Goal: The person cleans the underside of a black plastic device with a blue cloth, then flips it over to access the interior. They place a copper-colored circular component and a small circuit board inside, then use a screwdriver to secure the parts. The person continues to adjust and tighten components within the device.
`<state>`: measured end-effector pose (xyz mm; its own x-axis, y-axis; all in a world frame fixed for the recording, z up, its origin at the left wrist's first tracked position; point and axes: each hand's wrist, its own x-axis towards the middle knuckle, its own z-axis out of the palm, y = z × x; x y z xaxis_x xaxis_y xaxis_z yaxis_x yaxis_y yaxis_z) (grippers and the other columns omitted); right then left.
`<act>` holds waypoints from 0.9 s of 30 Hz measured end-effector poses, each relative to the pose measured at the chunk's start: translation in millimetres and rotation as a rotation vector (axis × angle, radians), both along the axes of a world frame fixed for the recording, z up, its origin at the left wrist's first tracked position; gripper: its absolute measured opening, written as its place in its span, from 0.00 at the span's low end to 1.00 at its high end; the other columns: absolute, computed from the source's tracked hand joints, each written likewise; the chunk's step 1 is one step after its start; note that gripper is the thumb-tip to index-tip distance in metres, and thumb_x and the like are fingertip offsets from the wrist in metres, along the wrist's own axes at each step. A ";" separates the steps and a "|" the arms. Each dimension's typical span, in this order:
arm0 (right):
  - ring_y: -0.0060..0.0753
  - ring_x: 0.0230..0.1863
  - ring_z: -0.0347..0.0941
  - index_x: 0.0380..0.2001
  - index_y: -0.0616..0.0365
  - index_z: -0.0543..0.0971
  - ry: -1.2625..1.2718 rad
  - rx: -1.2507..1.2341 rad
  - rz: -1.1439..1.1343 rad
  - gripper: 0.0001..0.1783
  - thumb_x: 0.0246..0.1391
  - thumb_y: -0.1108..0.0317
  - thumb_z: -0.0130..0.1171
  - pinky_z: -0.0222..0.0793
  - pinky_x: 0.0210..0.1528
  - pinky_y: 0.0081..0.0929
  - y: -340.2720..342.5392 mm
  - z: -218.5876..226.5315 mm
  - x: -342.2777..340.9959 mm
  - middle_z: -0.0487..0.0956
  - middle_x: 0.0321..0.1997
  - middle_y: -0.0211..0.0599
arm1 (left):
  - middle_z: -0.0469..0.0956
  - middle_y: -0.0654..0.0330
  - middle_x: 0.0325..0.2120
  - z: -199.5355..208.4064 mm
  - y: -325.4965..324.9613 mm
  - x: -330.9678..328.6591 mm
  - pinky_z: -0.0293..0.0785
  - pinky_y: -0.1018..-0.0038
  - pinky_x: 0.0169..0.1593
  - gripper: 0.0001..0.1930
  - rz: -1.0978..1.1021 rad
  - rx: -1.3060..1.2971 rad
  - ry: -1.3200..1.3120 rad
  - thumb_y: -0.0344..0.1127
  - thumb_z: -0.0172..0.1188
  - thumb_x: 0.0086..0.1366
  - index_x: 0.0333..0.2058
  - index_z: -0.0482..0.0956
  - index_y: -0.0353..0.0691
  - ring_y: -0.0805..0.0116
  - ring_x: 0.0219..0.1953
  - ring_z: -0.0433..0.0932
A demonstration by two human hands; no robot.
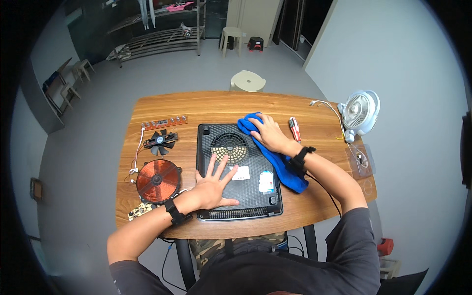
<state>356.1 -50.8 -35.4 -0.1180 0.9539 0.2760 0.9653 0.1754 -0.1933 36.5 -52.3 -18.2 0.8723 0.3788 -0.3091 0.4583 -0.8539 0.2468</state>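
Observation:
A black appliance housing [255,206] lies upside down on the wooden table [196,105], its round vent grille [229,146] facing up. My left hand [215,185] rests flat on its lower left part with fingers spread. My right hand [268,133] presses a blue cloth [287,172] against the housing's upper right corner. The cloth trails down the housing's right side under my forearm.
Left of the housing lie a copper coil disc [157,181], a small black fan [160,141], a narrow brown circuit strip [164,121] and a circuit board [139,211]. A red-handled screwdriver [294,129], a white desk fan [361,112] and a clear plastic piece [361,160] sit to the right. A stool [248,80] stands behind.

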 end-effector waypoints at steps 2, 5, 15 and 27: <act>0.66 0.67 0.63 0.67 0.51 0.68 0.134 -0.025 -0.006 0.31 0.65 0.54 0.60 0.65 0.65 0.59 1.1 -2.9 6.9 0.64 0.66 0.62 | 0.28 0.47 0.78 -1.2 -0.9 -1.1 0.47 0.15 0.61 0.58 -0.006 -0.008 -0.012 0.80 0.55 0.58 0.77 0.43 0.56 0.35 0.77 0.21; 0.64 0.64 0.64 0.64 0.54 0.70 0.203 -0.110 -0.082 0.30 0.65 0.51 0.60 0.65 0.62 0.59 7.2 -2.5 11.0 0.68 0.60 0.59 | 0.30 0.43 0.77 6.9 -2.7 -2.4 0.48 0.18 0.63 0.58 0.010 -0.013 0.019 0.78 0.58 0.59 0.77 0.45 0.53 0.32 0.77 0.22; 0.65 0.56 0.67 0.56 0.59 0.72 0.228 0.043 -0.370 0.22 0.62 0.63 0.60 0.66 0.56 0.59 27.7 -30.2 -0.7 0.71 0.54 0.60 | 0.30 0.42 0.77 6.1 -2.7 -1.8 0.49 0.16 0.61 0.58 -0.004 -0.024 0.012 0.77 0.59 0.58 0.77 0.46 0.51 0.29 0.76 0.22; 0.65 0.66 0.64 0.70 0.59 0.58 0.270 -0.247 0.175 0.34 0.65 0.65 0.58 0.61 0.70 0.48 1.7 5.9 32.6 0.66 0.63 0.62 | 0.29 0.43 0.77 5.0 0.0 -1.1 0.45 0.16 0.63 0.58 -0.005 -0.042 0.028 0.79 0.55 0.59 0.77 0.43 0.52 0.32 0.76 0.21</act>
<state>388.7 -49.1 -29.5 -0.2387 0.9674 0.0842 0.8337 0.2486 -0.4931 35.5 -52.3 -13.2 0.8649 0.3606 -0.3492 0.4612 -0.8454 0.2694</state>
